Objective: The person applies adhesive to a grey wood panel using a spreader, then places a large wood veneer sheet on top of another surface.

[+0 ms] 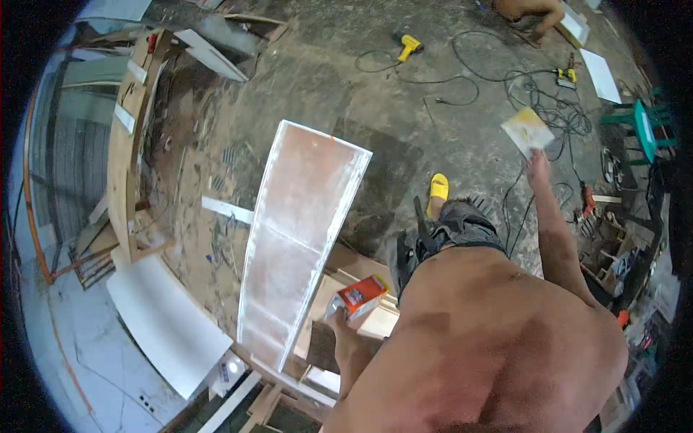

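My left hand (pixel 339 323) grips a boxy red-orange and white container (pixel 361 294), tilted, beside the lower right edge of a long panel. That panel (pixel 296 224) has a reddish-brown face, white smeared edges and white cross lines; it narrows toward its lower end. Stretched far out to the right, my right hand (pixel 535 169) holds a thin square sheet (pixel 528 131), whitish with yellow-brown smears, by its near corner. My fingers on the sheet are small and partly blurred. Below the sheet a dark cable lies on the floor.
A yellow power tool (pixel 409 47) lies ahead on the dirty floor, with tangled cables (pixel 556 112) to the right. Another person's hand (pixel 538 32) is at the far right. A green plastic stool (pixel 641 130), a wooden frame (pixel 124 159) and a white curved panel (pixel 166 325) stand around.
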### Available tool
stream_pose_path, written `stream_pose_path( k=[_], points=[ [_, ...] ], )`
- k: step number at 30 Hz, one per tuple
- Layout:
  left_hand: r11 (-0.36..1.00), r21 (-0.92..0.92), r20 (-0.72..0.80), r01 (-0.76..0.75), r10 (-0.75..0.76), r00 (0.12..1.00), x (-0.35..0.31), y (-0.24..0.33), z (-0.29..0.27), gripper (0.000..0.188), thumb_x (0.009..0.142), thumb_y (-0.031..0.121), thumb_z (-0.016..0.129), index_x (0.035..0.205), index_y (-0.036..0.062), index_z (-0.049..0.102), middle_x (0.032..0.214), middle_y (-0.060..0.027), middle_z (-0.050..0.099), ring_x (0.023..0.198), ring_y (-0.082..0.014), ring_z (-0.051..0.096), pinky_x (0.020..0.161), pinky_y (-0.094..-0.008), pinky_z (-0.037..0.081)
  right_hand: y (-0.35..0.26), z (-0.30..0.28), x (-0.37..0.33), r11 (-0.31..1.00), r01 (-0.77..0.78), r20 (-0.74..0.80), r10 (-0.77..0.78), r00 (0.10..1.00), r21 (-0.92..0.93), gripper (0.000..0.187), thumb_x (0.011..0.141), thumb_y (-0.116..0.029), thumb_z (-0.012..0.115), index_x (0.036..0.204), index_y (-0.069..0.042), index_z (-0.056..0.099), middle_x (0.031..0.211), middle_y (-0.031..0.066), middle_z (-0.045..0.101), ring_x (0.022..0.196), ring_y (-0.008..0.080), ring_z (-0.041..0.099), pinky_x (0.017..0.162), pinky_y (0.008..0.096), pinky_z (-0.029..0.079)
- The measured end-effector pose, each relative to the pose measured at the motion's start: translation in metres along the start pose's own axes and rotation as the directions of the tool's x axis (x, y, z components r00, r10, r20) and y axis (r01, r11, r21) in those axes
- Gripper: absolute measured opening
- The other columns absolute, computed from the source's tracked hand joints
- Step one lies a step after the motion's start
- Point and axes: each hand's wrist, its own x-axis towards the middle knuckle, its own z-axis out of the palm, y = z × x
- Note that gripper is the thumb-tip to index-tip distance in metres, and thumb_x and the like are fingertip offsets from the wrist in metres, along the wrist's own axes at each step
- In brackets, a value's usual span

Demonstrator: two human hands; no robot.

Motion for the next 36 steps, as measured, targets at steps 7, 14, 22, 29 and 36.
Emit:
stream_pose_path(
  k=[7,14,22,29,36],
  points=[
    [0.893,0.293,-0.007,-0.341,0.359,0.934,-0.019,0.086,0.076,0.031,0.081,0.023,0.072,0.083,-0.0069,0.064,0.069,-0.0130,0.066,0.048,-0.0211,0.063,0.039,-0.0368,0.048,-0.022,0.159,0.067,0.997,-0.042,0.263,0.056,0.963,-0.057,0.023,0.097,-0.020,0.056,0.118,-0.013,0.053,0.110,0.0029,0.057,0.097,0.0177,0.056,0.089,0.0417,0.045],
    [0.708,0.335,-0.080,-0.622,0.679,0.730,-0.016,0.249,0.122,0.030,0.082,0.024,0.075,0.091,-0.0047,0.067,0.063,-0.0118,0.068,0.051,-0.0217,0.066,0.047,-0.0343,0.051,0.015,0.203,0.085,0.987,-0.154,0.301,0.131,0.944,0.054,0.026,0.095,-0.022,0.055,0.119,-0.014,0.053,0.115,0.0010,0.057,0.106,0.0193,0.055,0.093,0.0434,0.045],
    [0.684,0.585,-0.169,-0.435,0.627,0.760,-0.006,0.349,0.250,0.039,0.081,0.035,0.076,0.106,0.0063,0.066,0.099,-0.0169,0.072,0.096,-0.0403,0.067,0.084,-0.0496,0.052,-0.113,0.123,0.126,0.999,0.033,0.096,-0.032,0.995,-0.006,0.034,0.095,-0.026,0.058,0.125,-0.013,0.052,0.110,0.0023,0.059,0.096,0.0212,0.057,0.094,0.0432,0.046],
    [0.729,0.506,-0.246,-0.461,0.634,0.733,0.019,0.388,0.248,0.046,0.079,0.027,0.077,0.118,0.0083,0.060,0.101,-0.0203,0.071,0.096,-0.0417,0.068,0.079,-0.0490,0.053,-0.162,0.224,0.194,0.620,0.402,0.291,-0.277,0.916,-0.674,0.042,0.093,-0.037,0.061,0.114,-0.002,0.051,0.103,0.0107,0.061,0.094,0.0299,0.058,0.096,0.0413,0.042],
    [0.972,-0.078,-0.489,-0.222,0.156,0.858,0.015,0.348,0.271,0.127,0.061,0.031,0.094,0.152,-0.0072,0.014,0.144,-0.0284,0.042,0.129,-0.0395,0.048,0.108,-0.0489,0.039,-0.124,0.510,0.153,0.997,0.072,0.388,-0.059,0.920,-0.018,0.049,0.087,-0.031,0.060,0.125,-0.002,0.054,0.111,0.0120,0.062,0.098,0.0297,0.059,0.098,0.0466,0.041]
  ],
)
